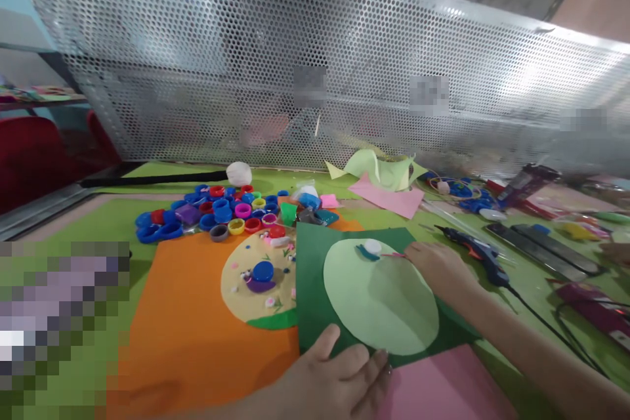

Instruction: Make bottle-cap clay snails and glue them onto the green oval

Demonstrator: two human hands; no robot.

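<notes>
A light green paper circle (381, 298) lies on a dark green sheet (311, 295). My left hand (335, 377) rests flat on the near edge of that sheet, fingers stretched out. At the circle's far edge my right hand (433, 262) pinches a thin pink stick (394, 254) beside a white cap (373, 246) and a teal piece. To the left, a beige circle (246, 285) with a blue cap (262, 270) and small decorations lies on an orange sheet (191, 328).
A pile of coloured bottle caps (221, 210) sits behind the orange sheet. A glue gun (475, 252) with its cord lies right of my right hand. Pink paper (443, 387), crumpled green paper (381, 170), tools at far right. A perforated metal screen (315, 65) closes the back.
</notes>
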